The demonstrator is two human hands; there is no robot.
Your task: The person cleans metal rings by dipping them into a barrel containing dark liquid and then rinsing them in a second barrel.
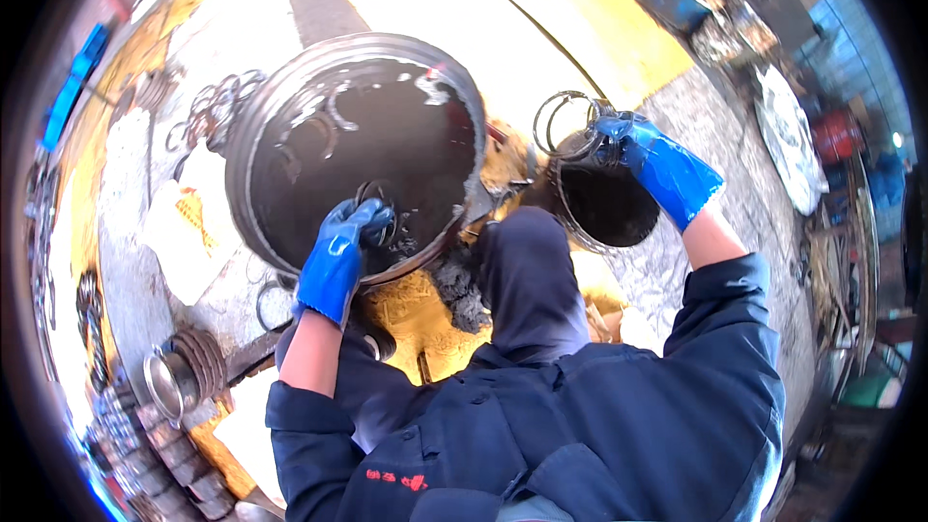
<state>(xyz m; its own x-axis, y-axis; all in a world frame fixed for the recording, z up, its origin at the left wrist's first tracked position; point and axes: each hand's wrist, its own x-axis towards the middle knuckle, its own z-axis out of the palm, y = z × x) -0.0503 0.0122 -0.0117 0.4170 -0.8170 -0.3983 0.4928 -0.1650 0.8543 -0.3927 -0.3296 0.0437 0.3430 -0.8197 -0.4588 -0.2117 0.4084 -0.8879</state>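
Note:
My left hand point(340, 240), in a blue rubber glove, reaches over the near side of a wide round metal tub point(239, 159). Its fingers are closed round dark, wet metal rings point(390, 224) just at the surface of the dark liquid point(387, 135). To the right, my right hand point(652, 157), gloved in blue too, grips several thin metal rings point(538, 123). Those rings hang over the far rim of a smaller bucket point(572, 224) with a dark inside. How many rings each hand holds is hard to make out.
More rings point(208, 111) lie left of the tub, near a white bag point(184, 242). A stack of ribbed metal rings point(193, 362) stands at lower left, with stacked metal parts point(159, 454) below. My knee point(532, 271) sits between tub and bucket. Clutter lines the right side.

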